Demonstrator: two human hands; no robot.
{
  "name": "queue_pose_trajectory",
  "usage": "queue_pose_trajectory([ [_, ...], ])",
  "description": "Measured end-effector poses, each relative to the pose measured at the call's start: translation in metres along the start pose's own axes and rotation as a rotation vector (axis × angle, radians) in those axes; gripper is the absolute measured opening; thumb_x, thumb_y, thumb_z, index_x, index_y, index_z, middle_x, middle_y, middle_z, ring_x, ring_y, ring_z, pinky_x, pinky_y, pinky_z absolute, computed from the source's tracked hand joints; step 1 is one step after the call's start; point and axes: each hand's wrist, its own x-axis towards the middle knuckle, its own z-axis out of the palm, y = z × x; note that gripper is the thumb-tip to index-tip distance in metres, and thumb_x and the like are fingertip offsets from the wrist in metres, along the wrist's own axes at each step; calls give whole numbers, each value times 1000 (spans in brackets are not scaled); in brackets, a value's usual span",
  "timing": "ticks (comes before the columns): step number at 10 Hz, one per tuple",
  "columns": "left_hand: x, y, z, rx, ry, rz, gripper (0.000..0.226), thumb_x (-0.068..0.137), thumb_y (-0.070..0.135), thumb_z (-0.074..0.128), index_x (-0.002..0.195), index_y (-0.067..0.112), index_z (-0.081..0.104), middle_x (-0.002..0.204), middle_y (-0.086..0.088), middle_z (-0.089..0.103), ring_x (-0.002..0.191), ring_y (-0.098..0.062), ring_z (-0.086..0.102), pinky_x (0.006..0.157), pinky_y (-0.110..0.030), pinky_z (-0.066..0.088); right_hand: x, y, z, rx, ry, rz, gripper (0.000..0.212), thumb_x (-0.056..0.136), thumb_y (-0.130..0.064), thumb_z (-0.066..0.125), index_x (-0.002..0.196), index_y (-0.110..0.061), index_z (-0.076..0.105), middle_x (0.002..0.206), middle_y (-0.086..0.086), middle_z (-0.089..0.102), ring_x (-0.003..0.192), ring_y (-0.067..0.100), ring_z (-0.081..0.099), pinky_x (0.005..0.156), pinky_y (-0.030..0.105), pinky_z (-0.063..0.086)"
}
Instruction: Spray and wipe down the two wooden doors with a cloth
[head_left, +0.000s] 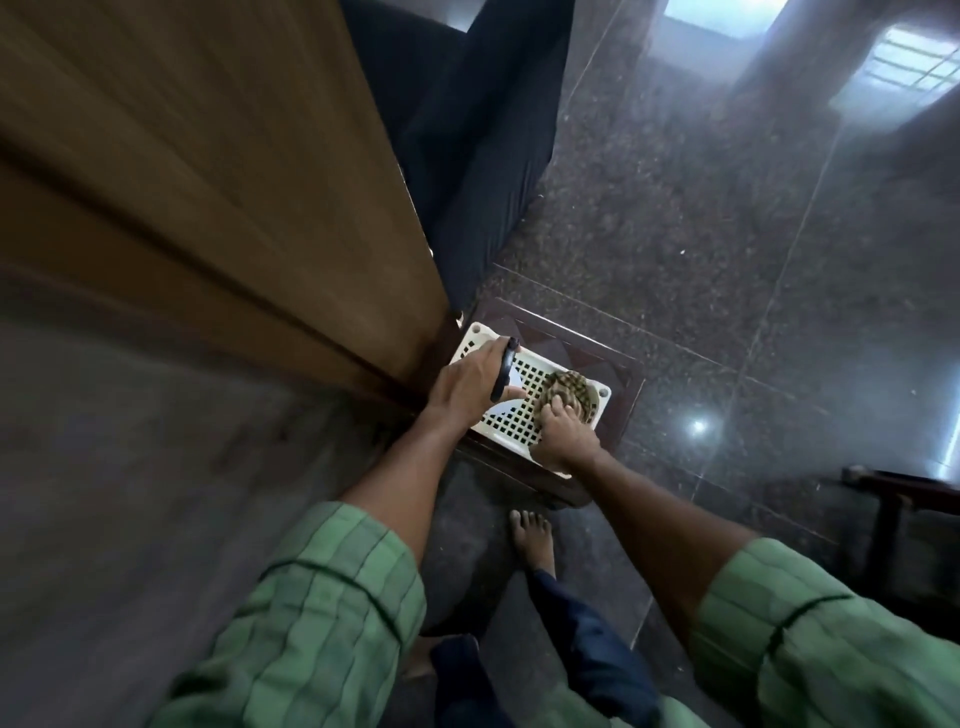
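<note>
Polished dark floor (727, 208) is gleaming; at frame centre my left hand (470, 387) is gripping the spray bottle (505, 371), my right hand (563, 434) clutching the cloth (566, 389) on the perforated tray (511, 415). Bottle could slip.

Left of the left hand (470, 387) the wooden door (218, 197) rises close, blocking that side. Under both hands the perforated white tray (519, 415) stops downward travel. Right of the right hand (563, 441), open granite floor (753, 291) leaves room.
</note>
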Motion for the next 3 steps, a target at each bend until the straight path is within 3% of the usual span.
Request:
queue_pose_trajectory([
  [1, 8, -6, 5, -1, -82, -61, 79, 86, 48, 82, 148, 17, 45, 137, -3, 62, 126, -27, 62, 94, -43, 51, 2, -8, -12, 8, -6, 23, 64, 86, -30, 60, 144, -8, 45, 163, 16, 29, 144, 38, 40, 116, 51, 39],
  [3, 0, -10, 0, 25, -105, -178, 86, 89, 31, 83, 158, 22, 32, 147, -3, 57, 132, -30, 60, 102, -43, 49, -9, -23, -29, -11, 41, -66, 26, 89, -19, 57, 113, -11, 61, 127, 15, 55, 113, 31, 58, 95, 44, 55],
])
